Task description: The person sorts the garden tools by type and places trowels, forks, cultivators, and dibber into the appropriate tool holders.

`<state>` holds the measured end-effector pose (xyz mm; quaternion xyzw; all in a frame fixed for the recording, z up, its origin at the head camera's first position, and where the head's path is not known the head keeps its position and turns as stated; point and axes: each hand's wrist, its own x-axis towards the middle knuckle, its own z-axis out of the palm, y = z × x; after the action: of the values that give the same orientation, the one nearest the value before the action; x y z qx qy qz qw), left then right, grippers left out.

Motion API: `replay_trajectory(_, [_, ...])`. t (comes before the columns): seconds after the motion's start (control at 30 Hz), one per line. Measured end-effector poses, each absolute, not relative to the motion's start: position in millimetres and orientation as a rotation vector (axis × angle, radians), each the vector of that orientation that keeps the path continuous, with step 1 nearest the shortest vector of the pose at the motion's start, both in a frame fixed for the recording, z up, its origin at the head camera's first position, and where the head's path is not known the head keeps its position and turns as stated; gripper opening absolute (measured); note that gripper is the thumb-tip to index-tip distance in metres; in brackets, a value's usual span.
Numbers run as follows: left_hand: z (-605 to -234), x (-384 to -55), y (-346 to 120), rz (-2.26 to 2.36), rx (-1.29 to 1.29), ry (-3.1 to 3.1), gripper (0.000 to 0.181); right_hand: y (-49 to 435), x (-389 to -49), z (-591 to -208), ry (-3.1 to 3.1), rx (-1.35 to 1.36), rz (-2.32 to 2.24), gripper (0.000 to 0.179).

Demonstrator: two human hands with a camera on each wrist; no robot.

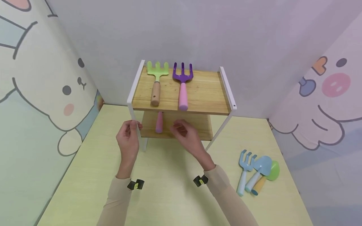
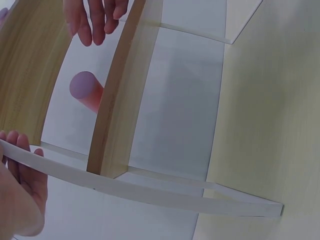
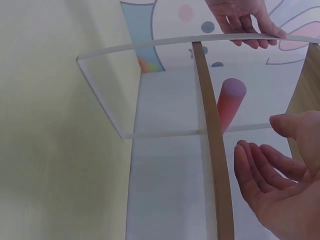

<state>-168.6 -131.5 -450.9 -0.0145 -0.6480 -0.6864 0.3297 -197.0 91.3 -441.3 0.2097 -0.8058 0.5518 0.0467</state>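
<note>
A two-tier wooden shelf with white metal legs stands on the table. My left hand holds its left front leg, thumb on one side and fingers on the other. The right hand hovers at the front of the lower tier with loosely bent fingers and nothing in them, right of a pink handle. That handle lies on the lower tier; its far end is hidden under the upper board. On top lie a green hand rake with a wooden handle and a purple hand fork with a pink handle.
Right of the shelf, a blue hand fork, a blue trowel and a green trowel with a yellow handle lie together on the table. Cartoon-printed walls stand left and right, with a plain wall behind the shelf.
</note>
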Motion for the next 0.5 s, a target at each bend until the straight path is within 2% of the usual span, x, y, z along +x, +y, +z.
replay_trajectory(0.33, [-449, -167, -131, -1.809, -0.043, -1.684, 0.029, 106, -186, -448, -2.321, 0.702, 1.681, 0.029])
replay_trajectory(0.5, [-449, -165, -131, -1.816, -0.026, -1.693, 0.030, 111, -174, -439, -2.271, 0.740, 1.620, 0.027])
